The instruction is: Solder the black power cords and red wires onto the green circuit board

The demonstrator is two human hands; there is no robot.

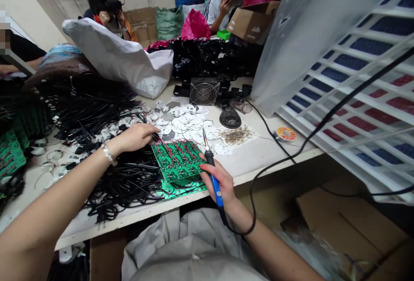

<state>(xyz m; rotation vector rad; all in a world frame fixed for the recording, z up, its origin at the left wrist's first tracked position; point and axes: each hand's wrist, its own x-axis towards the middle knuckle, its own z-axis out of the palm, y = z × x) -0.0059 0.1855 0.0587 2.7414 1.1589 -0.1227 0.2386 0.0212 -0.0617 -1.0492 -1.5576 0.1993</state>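
Note:
My right hand [217, 181] is closed around the blue handle of a soldering iron [209, 160], whose tip points up and away over the bench. A green circuit board panel [177, 159] with red wires lies just left of that hand, on top of other boards. My left hand [137, 136] reaches to the far left corner of the panel, its fingers pinched on a black wire [156, 135] there. A silver bracelet sits on my left wrist.
Tangled black wires [97, 113] cover the bench's left side. Several white round discs [181, 121], a small fan [203, 90], a solder spool [286, 133] and a white bag [123, 59] lie behind. A white rack [362, 100] stands right. A person sits at the back.

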